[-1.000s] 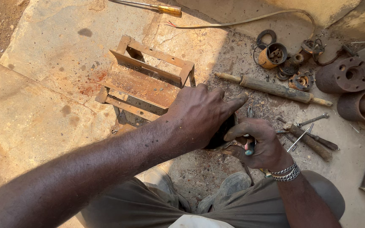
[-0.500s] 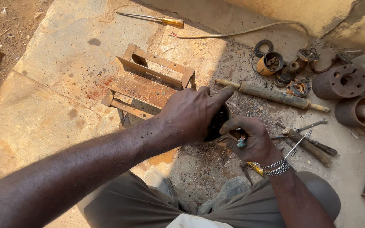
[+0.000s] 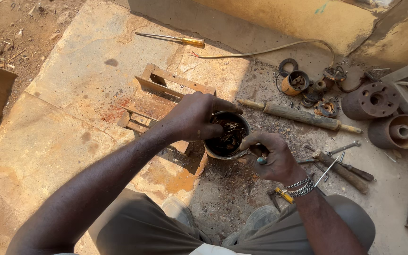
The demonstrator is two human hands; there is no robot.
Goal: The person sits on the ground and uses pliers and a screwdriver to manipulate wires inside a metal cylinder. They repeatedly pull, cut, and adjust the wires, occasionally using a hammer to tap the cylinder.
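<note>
gripping round metal part (image 3: 227, 139), both hands (image 3: 232, 139)

Two hands are showing, one tin (image 3: 227, 139), one screwdriver (image 3: 171, 38), two rusty drums (image 3: 371, 100) lying right, one roller (image 3: 298, 114).

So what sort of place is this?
Probably an outdoor repair spot: bare concrete floor, rusty metal drums, a screwdriver, and the left hand and right hand on a round cup-like part.
</note>
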